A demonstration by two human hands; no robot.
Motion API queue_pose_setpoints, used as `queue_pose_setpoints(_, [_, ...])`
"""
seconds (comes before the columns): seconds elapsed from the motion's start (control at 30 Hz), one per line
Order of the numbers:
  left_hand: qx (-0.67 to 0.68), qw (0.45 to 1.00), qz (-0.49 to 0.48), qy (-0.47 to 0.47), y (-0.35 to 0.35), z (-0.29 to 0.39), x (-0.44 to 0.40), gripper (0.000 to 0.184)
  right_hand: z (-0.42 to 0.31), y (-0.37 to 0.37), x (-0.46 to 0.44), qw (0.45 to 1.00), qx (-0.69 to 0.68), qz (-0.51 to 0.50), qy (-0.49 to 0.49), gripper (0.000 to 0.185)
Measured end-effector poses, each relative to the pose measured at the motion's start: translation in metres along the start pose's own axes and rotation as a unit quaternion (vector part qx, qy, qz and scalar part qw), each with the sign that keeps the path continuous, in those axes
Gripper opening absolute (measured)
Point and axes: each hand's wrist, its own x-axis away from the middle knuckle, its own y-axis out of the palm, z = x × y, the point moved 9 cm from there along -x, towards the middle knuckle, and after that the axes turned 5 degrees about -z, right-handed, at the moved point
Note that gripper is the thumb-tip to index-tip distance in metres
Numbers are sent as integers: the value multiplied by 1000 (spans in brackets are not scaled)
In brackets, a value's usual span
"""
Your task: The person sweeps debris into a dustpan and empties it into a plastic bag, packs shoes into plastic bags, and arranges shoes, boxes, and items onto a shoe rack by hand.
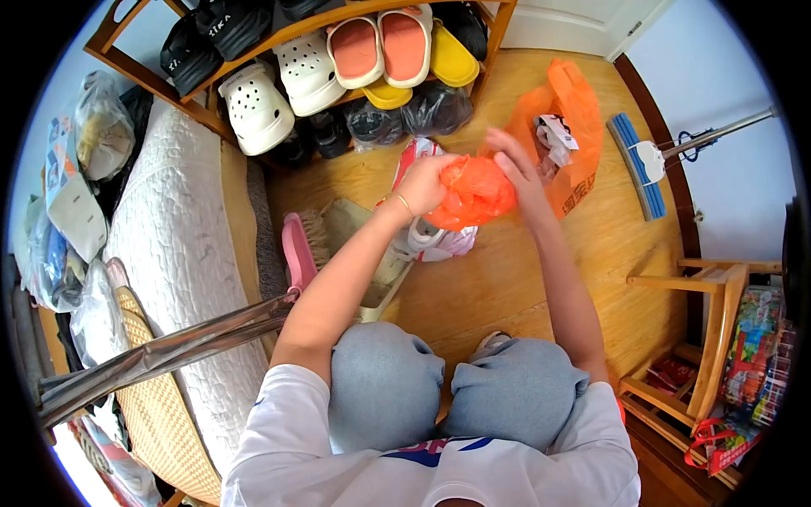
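A crumpled orange plastic bag (471,193) is held up between my two hands over the floor. My left hand (427,182) has its fingers closed on the bag's left side. At its right side is my right hand (517,165), with some fingers raised and others against the plastic. Below the bag, a white and pink plastic bag (456,245) lies on the floor, partly hidden by my left arm. Just right of my right hand stands a larger orange bag (583,127), open, with white crumpled packaging (556,139) inside.
A wooden shoe rack (498,42) with clogs is at the top. Left are a bed (169,194), a metal pole (169,351) and a pink slipper (297,252). A blue mop head (635,165) leans at the right, above a wooden stool (718,338).
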Motion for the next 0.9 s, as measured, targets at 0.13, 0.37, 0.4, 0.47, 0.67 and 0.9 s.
queue_pose_setpoints(0.13, [248,967,42,-49,-14,-32,-8,27,15,57,10,980,62,-189,30,55])
queue_pose_setpoints(0.37, [528,838,76,-114,10,-54,9,22,33,78,20,963,219,-105,-114,69])
queue_pose_setpoints(0.4, [528,838,76,-114,12,-60,9,22,28,80,19,959,231,-101,-126,72])
queue_pose_setpoints(0.47, [625,772,41,-108,22,-66,8,30,22,84,16,952,255,-108,-128,75])
queue_pose_setpoints(0.67, [639,745,96,-164,-1,-44,5,34,10,83,-11,899,395,-79,-171,66])
queue_pose_setpoints(0.9, [476,842,139,-215,-35,-58,5,40,28,84,-66,805,532,-72,-254,26])
